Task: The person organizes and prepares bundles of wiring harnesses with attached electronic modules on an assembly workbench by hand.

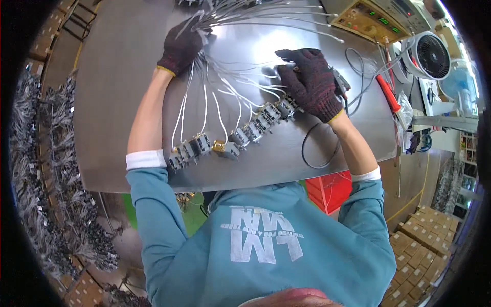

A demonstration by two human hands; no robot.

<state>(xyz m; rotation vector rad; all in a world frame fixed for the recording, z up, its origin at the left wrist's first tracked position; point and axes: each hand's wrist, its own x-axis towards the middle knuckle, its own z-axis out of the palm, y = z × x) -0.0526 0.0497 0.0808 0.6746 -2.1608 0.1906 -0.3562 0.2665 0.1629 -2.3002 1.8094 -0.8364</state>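
My left hand (183, 47), in a dark knitted glove with a yellow cuff, is closed around a bundle of white cables (220, 19). From it the wires fan toward a slanting row of small grey metal connector-like parts (250, 132) near the table's front edge. One brass-coloured part (219, 146) sits among them. Just above the row's right end is my right hand (312, 84), in a matching glove, its fingers curled. A grey-black corded tool (339, 82) shows at its outer side and seems gripped in it; the palm hides most of the tool.
The metal table (123, 102) fills the middle. At the back right stand a test instrument (371, 20) with green digits and a white fan (429, 56). A red-handled tool (388, 93) lies by the right edge. A thin cable (305, 148) loops on the table. Cable bundles (66, 179) hang at left.
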